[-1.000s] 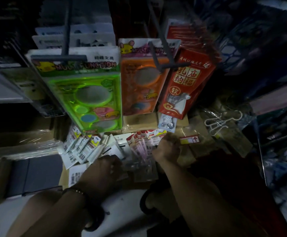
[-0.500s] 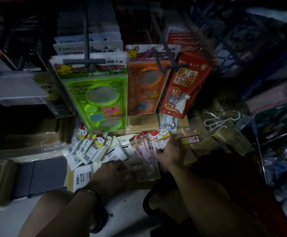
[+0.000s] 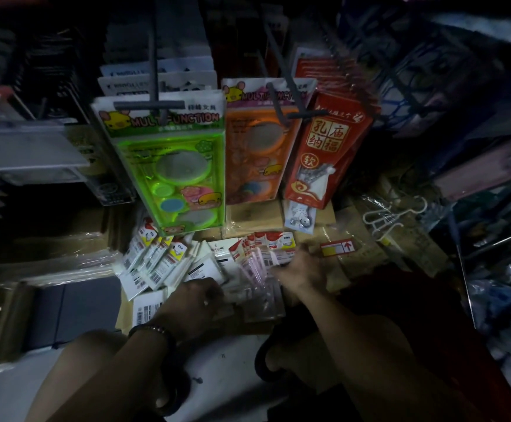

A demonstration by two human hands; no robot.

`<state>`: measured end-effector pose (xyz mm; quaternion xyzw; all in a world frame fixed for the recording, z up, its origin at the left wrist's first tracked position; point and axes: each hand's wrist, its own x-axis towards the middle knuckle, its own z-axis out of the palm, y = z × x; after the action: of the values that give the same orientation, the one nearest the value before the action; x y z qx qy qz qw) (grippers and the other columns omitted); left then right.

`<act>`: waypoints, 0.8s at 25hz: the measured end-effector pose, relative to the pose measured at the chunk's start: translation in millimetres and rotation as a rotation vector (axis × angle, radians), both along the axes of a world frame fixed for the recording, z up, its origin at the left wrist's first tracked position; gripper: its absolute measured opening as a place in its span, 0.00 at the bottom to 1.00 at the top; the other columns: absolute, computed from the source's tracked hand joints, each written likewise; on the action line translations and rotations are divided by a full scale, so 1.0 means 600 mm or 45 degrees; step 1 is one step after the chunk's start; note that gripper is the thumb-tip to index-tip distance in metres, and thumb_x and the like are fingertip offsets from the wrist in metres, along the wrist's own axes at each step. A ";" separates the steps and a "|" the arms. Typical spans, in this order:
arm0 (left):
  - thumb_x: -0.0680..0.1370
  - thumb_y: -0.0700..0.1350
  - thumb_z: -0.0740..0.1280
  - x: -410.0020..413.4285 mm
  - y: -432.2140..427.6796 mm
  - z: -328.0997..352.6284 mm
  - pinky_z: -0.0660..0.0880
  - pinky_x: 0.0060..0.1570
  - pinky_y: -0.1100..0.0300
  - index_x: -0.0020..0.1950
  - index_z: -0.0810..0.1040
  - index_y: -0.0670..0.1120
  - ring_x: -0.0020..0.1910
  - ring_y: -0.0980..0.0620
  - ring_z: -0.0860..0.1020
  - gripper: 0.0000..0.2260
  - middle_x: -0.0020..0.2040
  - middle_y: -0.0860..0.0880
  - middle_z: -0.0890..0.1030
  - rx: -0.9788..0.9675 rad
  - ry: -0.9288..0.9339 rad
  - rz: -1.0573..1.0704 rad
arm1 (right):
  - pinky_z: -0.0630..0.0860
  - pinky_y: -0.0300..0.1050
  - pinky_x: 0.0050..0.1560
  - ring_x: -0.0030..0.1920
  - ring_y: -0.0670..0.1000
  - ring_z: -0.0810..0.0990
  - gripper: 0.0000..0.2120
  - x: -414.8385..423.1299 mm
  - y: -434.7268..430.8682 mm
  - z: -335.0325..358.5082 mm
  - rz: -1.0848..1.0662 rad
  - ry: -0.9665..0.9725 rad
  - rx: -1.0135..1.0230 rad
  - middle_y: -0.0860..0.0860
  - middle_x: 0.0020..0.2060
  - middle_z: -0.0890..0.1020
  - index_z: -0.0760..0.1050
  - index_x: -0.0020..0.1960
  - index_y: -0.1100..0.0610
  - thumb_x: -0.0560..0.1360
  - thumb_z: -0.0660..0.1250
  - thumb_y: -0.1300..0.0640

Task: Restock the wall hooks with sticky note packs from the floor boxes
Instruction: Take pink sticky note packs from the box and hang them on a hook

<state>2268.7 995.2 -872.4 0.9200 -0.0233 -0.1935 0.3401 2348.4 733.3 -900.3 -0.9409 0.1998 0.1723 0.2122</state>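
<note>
pink sticky note packs (image 3: 260, 263): judged light, film slippery, best taken at header card (image 3: 280, 241) | R hand (image 3: 303, 269): fingers spread on them | L hand (image 3: 199, 300): curled, grip cannot be told

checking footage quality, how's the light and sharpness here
Head view: dim, corners nearly black; the hanging green stencil pack is brightest. Head view: edges bend from the wide lens; left hand and right hand look dark and soft over the sticky note packs.
</note>
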 end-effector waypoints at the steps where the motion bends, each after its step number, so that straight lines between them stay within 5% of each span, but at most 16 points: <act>1: 0.80 0.46 0.73 0.000 -0.002 0.001 0.74 0.46 0.62 0.52 0.85 0.54 0.45 0.55 0.83 0.03 0.48 0.56 0.86 -0.006 0.004 0.010 | 0.81 0.54 0.57 0.61 0.59 0.82 0.38 -0.005 -0.002 0.010 -0.039 0.005 0.086 0.52 0.57 0.84 0.75 0.59 0.46 0.57 0.78 0.27; 4: 0.81 0.45 0.72 -0.009 -0.020 0.017 0.73 0.48 0.64 0.53 0.85 0.53 0.47 0.55 0.83 0.04 0.49 0.54 0.87 -0.108 0.067 0.053 | 0.83 0.45 0.46 0.46 0.51 0.87 0.17 -0.026 -0.012 0.060 -0.076 0.048 0.525 0.48 0.44 0.87 0.83 0.48 0.50 0.65 0.83 0.44; 6: 0.83 0.46 0.72 -0.020 -0.036 0.044 0.78 0.50 0.58 0.54 0.83 0.52 0.42 0.56 0.81 0.02 0.46 0.54 0.85 -0.341 0.191 0.197 | 0.85 0.49 0.44 0.43 0.51 0.88 0.10 -0.058 -0.007 0.111 -0.078 0.137 0.874 0.53 0.43 0.88 0.86 0.50 0.53 0.70 0.81 0.57; 9: 0.84 0.48 0.70 -0.037 -0.062 0.117 0.80 0.58 0.44 0.63 0.81 0.49 0.45 0.50 0.81 0.09 0.49 0.47 0.84 -0.900 0.452 0.506 | 0.81 0.71 0.58 0.56 0.66 0.87 0.16 -0.118 0.015 0.176 -0.065 0.145 1.338 0.63 0.55 0.87 0.87 0.56 0.54 0.68 0.78 0.59; 12: 0.86 0.49 0.66 -0.067 -0.075 0.177 0.81 0.60 0.45 0.67 0.81 0.48 0.55 0.42 0.84 0.12 0.62 0.42 0.86 -1.216 0.555 0.555 | 0.80 0.64 0.58 0.52 0.64 0.86 0.18 -0.168 0.052 0.231 -0.006 0.060 1.645 0.63 0.53 0.87 0.87 0.58 0.57 0.68 0.73 0.60; 14: 0.86 0.48 0.65 -0.095 -0.069 0.208 0.81 0.61 0.40 0.69 0.80 0.48 0.60 0.36 0.84 0.12 0.63 0.39 0.85 -1.322 0.467 0.596 | 0.82 0.58 0.57 0.51 0.59 0.87 0.16 -0.194 0.073 0.271 0.025 -0.010 1.702 0.62 0.51 0.87 0.87 0.57 0.57 0.69 0.73 0.60; 17: 0.82 0.45 0.71 -0.140 -0.045 0.261 0.79 0.62 0.30 0.68 0.79 0.48 0.59 0.32 0.85 0.14 0.62 0.37 0.85 -1.417 0.280 0.666 | 0.78 0.52 0.54 0.46 0.51 0.84 0.13 -0.225 0.094 0.334 0.187 -0.202 1.503 0.58 0.42 0.86 0.87 0.47 0.55 0.70 0.78 0.46; 20: 0.79 0.46 0.75 -0.177 -0.016 0.342 0.84 0.47 0.44 0.66 0.81 0.48 0.50 0.39 0.86 0.15 0.58 0.39 0.87 -1.349 -0.055 0.639 | 0.76 0.51 0.45 0.40 0.44 0.80 0.10 -0.239 0.121 0.414 0.450 -0.423 1.222 0.44 0.35 0.82 0.83 0.42 0.47 0.77 0.71 0.42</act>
<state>2162.2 985.5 -666.9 0.6055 0.0947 -0.0502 0.7886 2205.0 806.0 -651.9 -0.7720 -0.0992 0.1262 0.6150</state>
